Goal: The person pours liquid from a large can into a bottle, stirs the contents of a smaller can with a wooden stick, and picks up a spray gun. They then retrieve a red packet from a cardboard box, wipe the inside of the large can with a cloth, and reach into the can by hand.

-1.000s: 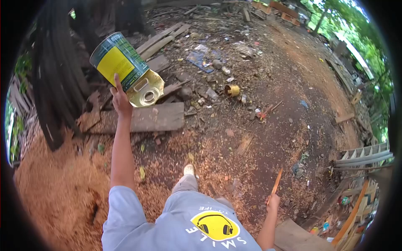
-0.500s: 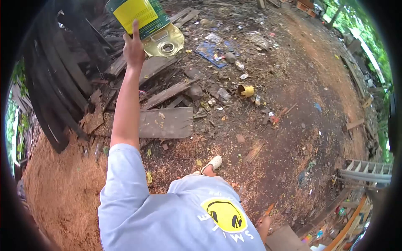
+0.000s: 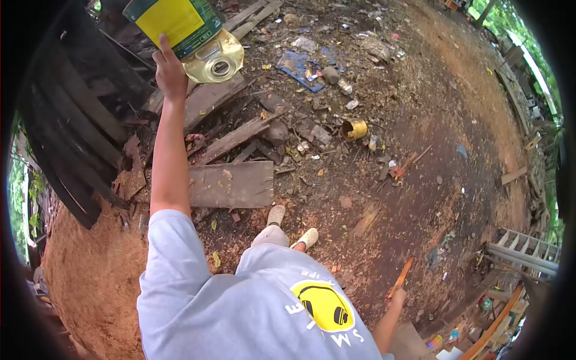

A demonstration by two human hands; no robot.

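At the upper left, my left hand (image 3: 171, 73) grips a green and yellow can (image 3: 171, 24) by its side, with a finger laid along the yellow label. The can is tilted, and its metal end (image 3: 219, 65) with a round opening hangs bent outward on the right. At the lower right, my right hand (image 3: 397, 295) is closed round a narrow orange-brown piece (image 3: 405, 273) that points up and forward; I cannot make out whether it is wood or a blade.
Dark curved planks (image 3: 66, 120) stand at the left. Boards (image 3: 231, 185) and scrap wood lie ahead of my feet. A yellow cup-like container (image 3: 354, 129), blue scraps (image 3: 300, 69) and litter dot the ground. A ladder (image 3: 522, 255) is at the right, a sawdust heap (image 3: 96, 270) at lower left.
My left hand and the can have shifted left in view. My right hand has come up further into view with the orange-brown piece. Both my feet now show.
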